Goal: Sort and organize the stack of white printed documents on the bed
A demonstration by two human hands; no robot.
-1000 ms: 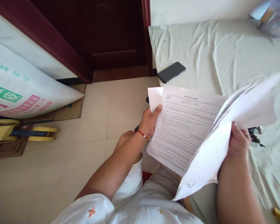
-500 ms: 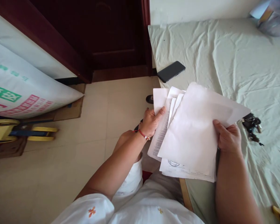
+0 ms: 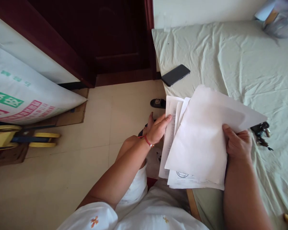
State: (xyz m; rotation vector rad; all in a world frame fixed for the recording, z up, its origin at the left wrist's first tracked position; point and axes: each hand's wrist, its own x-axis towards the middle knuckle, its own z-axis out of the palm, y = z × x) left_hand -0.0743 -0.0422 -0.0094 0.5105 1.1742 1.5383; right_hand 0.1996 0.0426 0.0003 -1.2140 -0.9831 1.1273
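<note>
A loose stack of white paper sheets [image 3: 199, 137] is fanned out in front of me, with a blank sheet on top. Printed text shows along the left edges, and part of a round stamp is visible near the bottom. My right hand [image 3: 238, 142] grips the stack at its right side, thumb on top and fingers hidden beneath. Against the left edge of the papers rests my left hand [image 3: 157, 130], its fingers stretched out flat rather than wrapped round them. A red bracelet [image 3: 147, 140] circles the left wrist.
A black phone [image 3: 176, 75] lies on the bed's pale green sheet [image 3: 230, 48]. Keys [image 3: 261, 134] sit right of the papers. On the left are a large white sack [image 3: 28, 86] and a yellow wheeled object [image 3: 43, 140]. A dark shoe [image 3: 157, 103] is on the floor.
My left hand has loosened from its pinch on the left sheets and straightened along their edge. Those left sheets have shifted right and down, closer under the top sheet. My right hand keeps its grip.
</note>
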